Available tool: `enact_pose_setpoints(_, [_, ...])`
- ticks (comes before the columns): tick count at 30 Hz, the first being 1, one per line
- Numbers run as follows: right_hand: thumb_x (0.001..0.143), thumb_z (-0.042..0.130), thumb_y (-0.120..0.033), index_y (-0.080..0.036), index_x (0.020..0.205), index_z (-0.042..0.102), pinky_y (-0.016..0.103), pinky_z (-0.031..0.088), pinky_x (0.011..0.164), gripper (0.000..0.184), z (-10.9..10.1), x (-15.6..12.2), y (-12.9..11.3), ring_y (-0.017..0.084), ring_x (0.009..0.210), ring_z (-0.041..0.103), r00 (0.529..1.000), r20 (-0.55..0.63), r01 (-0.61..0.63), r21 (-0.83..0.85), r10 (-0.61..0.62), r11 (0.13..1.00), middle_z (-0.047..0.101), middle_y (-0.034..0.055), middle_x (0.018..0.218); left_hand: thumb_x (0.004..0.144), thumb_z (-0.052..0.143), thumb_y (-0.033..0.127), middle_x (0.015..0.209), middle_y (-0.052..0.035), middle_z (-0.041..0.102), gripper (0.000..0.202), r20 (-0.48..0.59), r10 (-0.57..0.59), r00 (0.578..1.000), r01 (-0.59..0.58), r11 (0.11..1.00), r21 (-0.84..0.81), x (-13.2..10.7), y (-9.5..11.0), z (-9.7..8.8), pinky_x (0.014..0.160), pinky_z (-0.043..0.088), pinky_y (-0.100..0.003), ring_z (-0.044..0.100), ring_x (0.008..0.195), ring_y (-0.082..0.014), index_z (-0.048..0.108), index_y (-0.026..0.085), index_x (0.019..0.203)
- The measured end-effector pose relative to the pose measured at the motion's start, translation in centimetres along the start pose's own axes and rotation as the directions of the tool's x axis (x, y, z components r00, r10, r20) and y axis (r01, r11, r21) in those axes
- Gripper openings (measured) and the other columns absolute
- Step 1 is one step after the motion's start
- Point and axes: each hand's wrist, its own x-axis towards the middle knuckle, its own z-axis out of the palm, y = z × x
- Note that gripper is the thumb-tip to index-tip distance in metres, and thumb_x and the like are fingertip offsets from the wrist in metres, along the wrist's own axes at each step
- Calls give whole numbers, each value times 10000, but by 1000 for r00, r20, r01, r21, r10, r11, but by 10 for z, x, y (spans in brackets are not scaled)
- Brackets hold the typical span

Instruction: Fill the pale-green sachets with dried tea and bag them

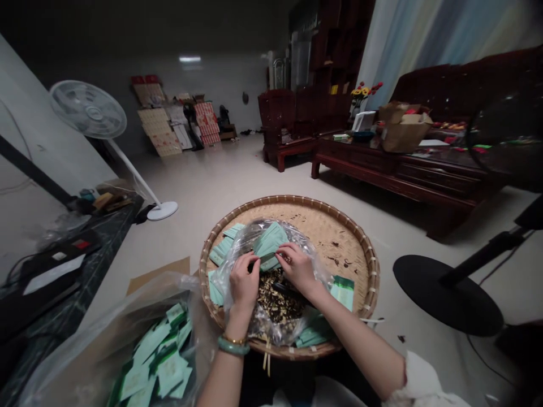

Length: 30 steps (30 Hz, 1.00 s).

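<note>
Left hand [245, 280] and right hand [297, 267] both closed at the fingertips; one green packet [268, 262] is pinched between them, above the dried mix [275, 299]. A fanned stack [271, 237] of similar packets is seen right behind it; whether it is also gripped can't be told.

Surface: round woven tray [373, 265], tan, bound rim, set close in front of the body. Its support is hidden. Dark crumbs are scattered over its right part. The mix, dark and pale yellow, is contained in an opened clear bag [278, 334] on the tray.

Room: pale glossy floor [203, 175], dim back wall. Boxes [159, 133] are stacked there. At right, a wooden tabletop [382, 155] is loaded with a paper bag [403, 134] and small items.

Counts: tray, 1. White standing fan [89, 110], 1, at left. Black round base [445, 297], 1, at right. Green bangle [233, 346], 1, worn on the left wrist. Packet groups along the tray edge: about 3 left, 2 right, partly covered. Packets [169, 364] in the large plastic bag [80, 345], lower left: many, overlapped, can't be counted.
</note>
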Motion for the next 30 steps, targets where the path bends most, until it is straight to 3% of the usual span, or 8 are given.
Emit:
enact_pose_setpoints(3, [883, 533, -245, -197, 865, 674, 304, 502, 720, 151, -6, 4, -6, 190, 807, 622, 998, -42, 49, 17, -48, 999, 672, 72, 855, 804, 593, 281, 813, -55, 723, 136, 44, -98, 994, 101, 992, -78, 0, 6, -2, 710, 518, -314, 670, 729, -191, 682, 194, 859])
enact_pose_setpoints(7, [895, 512, -222, -202, 1005, 673, 334, 509, 758, 196, -13, 3, -18, 196, 845, 609, 987, -103, 129, 17, -127, 991, 675, 80, 894, 776, 618, 316, 788, -51, 714, 161, 84, -200, 976, 215, 938, -270, -6, 19, -7, 698, 527, -293, 664, 710, -179, 682, 179, 832])
enact_pose_setpoints(13, [884, 521, -168, -202, 1160, 632, 384, 502, 820, 300, -17, -18, -39, 224, 947, 594, 962, -167, 205, -81, -216, 975, 665, 111, 1003, 712, 655, 248, 701, -34, 692, 100, 116, -398, 910, 404, 790, -461, -22, 44, -17, 623, 512, -243, 652, 653, -155, 663, 155, 749])
enact_pose_setpoints(19, [841, 589, -130, -199, 1127, 635, 386, 494, 831, 298, -22, -35, -35, 226, 947, 620, 938, -215, 266, -63, -273, 962, 682, 99, 1029, 696, 668, 204, 655, -27, 673, 72, 197, -503, 842, 522, 666, -534, -32, 58, -23, 575, 482, -216, 630, 603, -130, 652, 137, 717])
enact_pose_setpoints(23, [811, 651, -244, -181, 842, 685, 358, 492, 749, 79, -28, -43, -36, 214, 848, 597, 949, -243, 186, -82, -201, 979, 643, 86, 899, 711, 663, 211, 701, -39, 696, 72, 220, -432, 875, 483, 735, -475, -40, 64, -29, 620, 496, -240, 639, 652, -144, 683, 145, 731])
enact_pose_setpoints(26, [799, 658, -320, -176, 718, 672, 328, 476, 675, 166, -36, -45, -41, 194, 758, 558, 965, -235, 96, -86, -114, 992, 581, 67, 796, 694, 687, 219, 746, -43, 714, 75, 227, -360, 905, 426, 782, -455, -43, 62, -35, 714, 509, -271, 650, 723, -161, 708, 163, 740])
enact_pose_setpoints(30, [828, 598, -318, -182, 742, 665, 307, 481, 660, 175, -49, -42, -51, 174, 703, 571, 989, -141, -29, 106, 44, 994, 617, 46, 750, 648, 740, 258, 781, -41, 719, 207, 265, -437, 860, 507, 665, -548, -43, 54, -40, 692, 520, -254, 653, 736, -157, 727, 155, 827])
